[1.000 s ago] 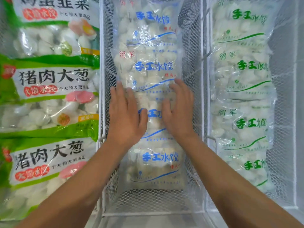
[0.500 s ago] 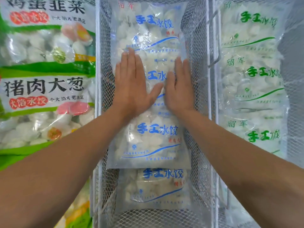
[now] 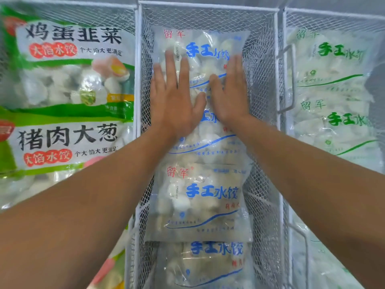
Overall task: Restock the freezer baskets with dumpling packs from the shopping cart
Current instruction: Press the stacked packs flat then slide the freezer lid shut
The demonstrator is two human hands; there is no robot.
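Item: blue-print dumpling packs point(image 3: 200, 197), overlapped in a row along the middle basket point(image 3: 262, 84), long axis and printed tops toward its far rim. Left hand point(image 3: 173, 101) and right hand point(image 3: 230, 94): fingers straight, flat on the farthest pack, likely pressing it level against the far end.

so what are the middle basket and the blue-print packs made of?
Middle basket: looks like white-coated metal, judging by the expanded diamond mesh walls and thicker rod rim.
Blue-print packs: clear glossy plastic film, probably soft; dumplings show through, with glare and wrinkles on the surface.
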